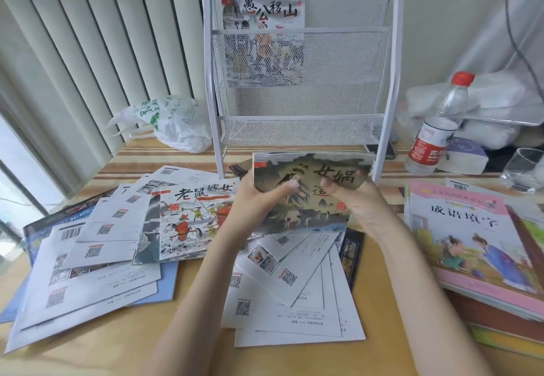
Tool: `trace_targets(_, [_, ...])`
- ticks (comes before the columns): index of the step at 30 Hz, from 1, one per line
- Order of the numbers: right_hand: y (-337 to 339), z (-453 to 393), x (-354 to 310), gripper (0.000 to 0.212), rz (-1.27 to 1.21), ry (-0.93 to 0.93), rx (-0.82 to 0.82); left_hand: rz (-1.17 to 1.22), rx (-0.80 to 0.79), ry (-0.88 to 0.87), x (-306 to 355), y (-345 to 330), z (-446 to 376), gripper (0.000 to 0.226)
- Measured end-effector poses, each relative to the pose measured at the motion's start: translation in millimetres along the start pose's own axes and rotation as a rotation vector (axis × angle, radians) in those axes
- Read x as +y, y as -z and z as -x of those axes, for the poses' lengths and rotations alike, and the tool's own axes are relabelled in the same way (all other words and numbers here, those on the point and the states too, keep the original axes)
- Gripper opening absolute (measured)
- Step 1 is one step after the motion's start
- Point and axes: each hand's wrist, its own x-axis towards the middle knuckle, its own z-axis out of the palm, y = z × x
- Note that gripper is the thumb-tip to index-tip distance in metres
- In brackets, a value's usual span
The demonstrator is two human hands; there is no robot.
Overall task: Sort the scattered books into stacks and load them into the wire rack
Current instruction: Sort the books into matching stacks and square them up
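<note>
Both my hands hold a thin stack of picture books [309, 196] with a dark painted cover, raised just in front of the white wire rack [300, 111]. My left hand [259, 196] grips its left edge, thumb on the cover. My right hand [353, 196] grips the right side, thumb on top. One picture book [262, 10] stands in the rack's upper pocket. Several thin books lie scattered face down on the table at left [97, 258] and below my hands [294, 296]. A red-and-white illustrated book [194, 222] lies face up among them.
A stack of larger books with a pink cover [471, 243] sits at right. A water bottle [435, 128], a glass [527, 169] and white packages stand at back right. A plastic bag [167, 122] lies left of the rack.
</note>
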Motion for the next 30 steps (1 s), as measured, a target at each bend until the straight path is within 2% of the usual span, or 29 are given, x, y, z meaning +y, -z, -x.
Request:
trace_targets(2, [2.6,3.1,7.2,0.050,-0.042,0.040,0.061,-0.127,-0.117,0.140,-10.0,8.2,9.0,0.058])
trace_targets(3, [5.9,3.8,8.1,0.036,-0.045,0.062,0.110,-0.300,-0.194,0.155,-15.9,14.9,11.6,0.070])
trace_targets(5, [15.2,3.8,8.6,0.028,-0.066,0.073,0.252,-0.845,-0.300,0.154,-27.8,31.2,15.4,0.091])
trace_targets(6, [19.9,2.6,10.2,0.026,-0.097,0.071,0.313,-1.032,-0.316,0.139,-33.8,37.5,17.4,0.093])
trace_targets(7, [23.0,1.7,11.2,0.024,-0.130,0.064,0.358,-1.115,-0.318,0.125,-36.4,41.9,19.6,0.088])
trace_targets(11, [25.6,1.3,20.5,0.027,-0.147,0.019,0.443,-1.168,-0.312,0.080,-38.8,55.0,23.8,0.057])
trace_targets(14, [24.7,3.2,25.3,0.012,-0.185,0.018,0.461,-1.149,-0.268,0.068,-36.5,65.2,28.8,0.052])
trace_targets(17, [24.6,5.4,25.1,0.010,-0.207,0.025,0.486,-1.124,-0.237,0.016,-33.6,72.6,32.4,0.046])
trace_targets(24, [32.9,5.7,19.6,0.012,-0.178,-0.019,0.529,-1.207,-0.258,0.075,-26.3,78.2,34.0,0.054])
trace_targets(27, [35.7,5.6,18.0,0.015,-0.180,-0.059,0.554,-1.174,-0.261,0.040,-23.9,64.9,27.9,0.062])
trace_targets(30, [37.2,7.2,18.8,0.017,-0.177,-0.113,0.575,-1.079,-0.397,0.008,-22.2,43.2,11.9,0.081])
